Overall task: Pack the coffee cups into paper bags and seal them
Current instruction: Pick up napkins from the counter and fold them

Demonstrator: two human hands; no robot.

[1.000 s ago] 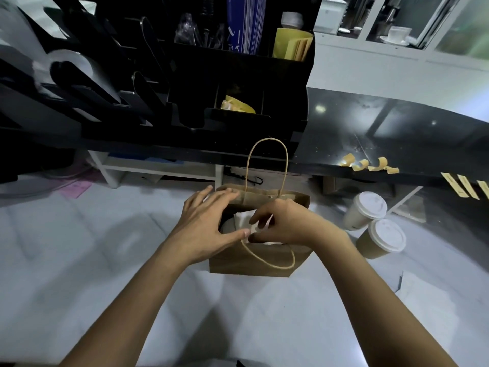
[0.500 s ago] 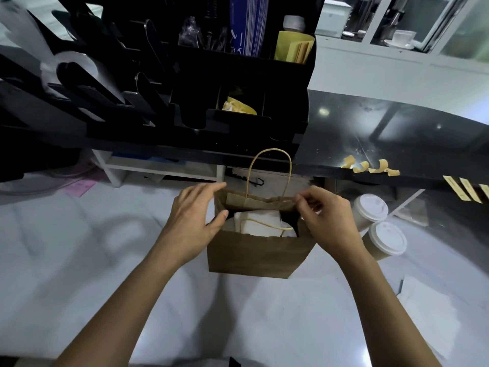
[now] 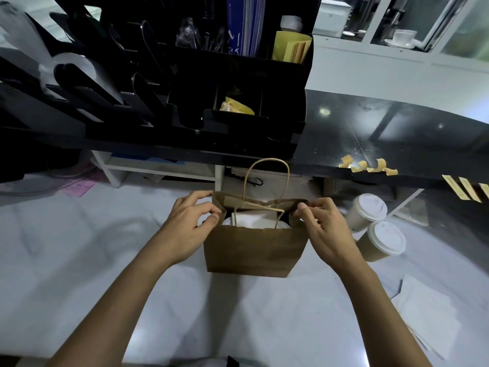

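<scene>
A brown paper bag (image 3: 254, 250) with twine handles stands upright on the white counter (image 3: 79, 260). Its mouth is spread open, and white lids and a white napkin (image 3: 254, 219) show inside. My left hand (image 3: 189, 229) pinches the bag's left top edge. My right hand (image 3: 321, 229) pinches the right top edge. Two brown coffee cups with white lids (image 3: 369, 210) (image 3: 383, 242) stand just right of the bag, untouched.
A black organiser (image 3: 185, 102) with lids, sleeves and yellow packets fills the raised black ledge behind. Yellow tape strips (image 3: 367, 165) hang on the ledge's edge at right. White paper (image 3: 428, 313) lies at the counter's right front.
My right hand moved from the middle of the bag's mouth to its right top edge. Both hands now hold the rim at opposite sides, pulling the mouth wider.
</scene>
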